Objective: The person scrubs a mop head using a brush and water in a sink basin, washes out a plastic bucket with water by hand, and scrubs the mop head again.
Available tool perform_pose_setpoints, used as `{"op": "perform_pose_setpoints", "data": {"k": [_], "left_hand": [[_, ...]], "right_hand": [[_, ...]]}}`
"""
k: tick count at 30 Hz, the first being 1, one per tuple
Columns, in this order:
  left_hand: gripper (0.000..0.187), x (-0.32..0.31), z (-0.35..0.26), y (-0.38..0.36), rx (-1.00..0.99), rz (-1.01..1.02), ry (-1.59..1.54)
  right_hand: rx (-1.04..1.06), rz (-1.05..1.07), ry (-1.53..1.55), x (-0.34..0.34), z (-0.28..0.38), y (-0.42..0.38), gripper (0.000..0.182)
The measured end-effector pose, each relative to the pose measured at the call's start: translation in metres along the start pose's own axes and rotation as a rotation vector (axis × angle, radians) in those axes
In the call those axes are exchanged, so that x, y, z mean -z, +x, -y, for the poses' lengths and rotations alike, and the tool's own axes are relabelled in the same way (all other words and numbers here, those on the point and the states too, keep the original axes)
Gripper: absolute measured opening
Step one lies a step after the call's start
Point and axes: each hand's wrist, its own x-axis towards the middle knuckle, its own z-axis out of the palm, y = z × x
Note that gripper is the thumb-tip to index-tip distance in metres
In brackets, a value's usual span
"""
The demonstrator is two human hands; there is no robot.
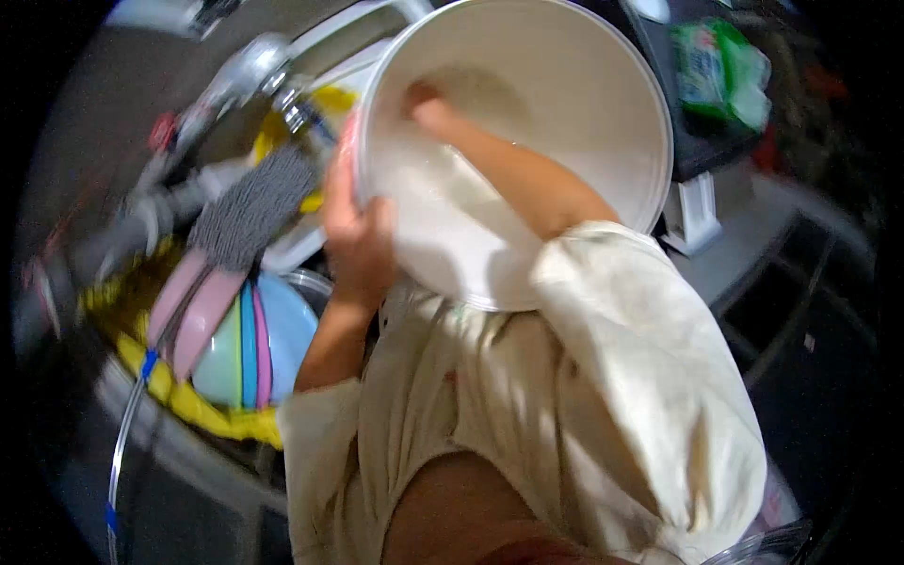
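Note:
I hold a large white bucket (584, 104) tilted toward me, close to my chest. My left hand (356, 235) grips its rim on the left side. Inside the bucket, my right hand (426, 105) is pressed against the inner wall, with the forearm reaching in over the near rim. Whether that hand holds anything, I cannot tell. A cream short-sleeved shirt (603, 395) covers my shoulders below the bucket.
To the left stand stacked pastel plates (247, 350) in a yellow rack (188, 400), with a grey cloth (247, 209) draped above them. A metal tap (247, 66) lies behind. At the upper right, a green packet (720, 71) rests on a dark counter.

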Motion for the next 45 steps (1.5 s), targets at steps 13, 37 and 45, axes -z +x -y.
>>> {"op": "perform_pose_setpoints", "data": {"k": [13, 37, 45], "left_hand": [[0.064, -0.01, -0.022, -0.009, -0.03, 0.019, -0.028], [0.064, 0.0, -0.002, 0.005, -0.04, -0.022, -0.144], [0.061, -0.001, -0.013, 0.003, -0.005, -0.022, 0.014]], "right_hand": [[-0.382, -0.24, -0.01, 0.0, -0.1, -0.117, 0.045], [-0.533, -0.371, 0.066, 0.052, -0.125, 0.003, 0.031], [-0.642, -0.278, -0.014, -0.017, -0.138, 0.022, 0.04]]}}
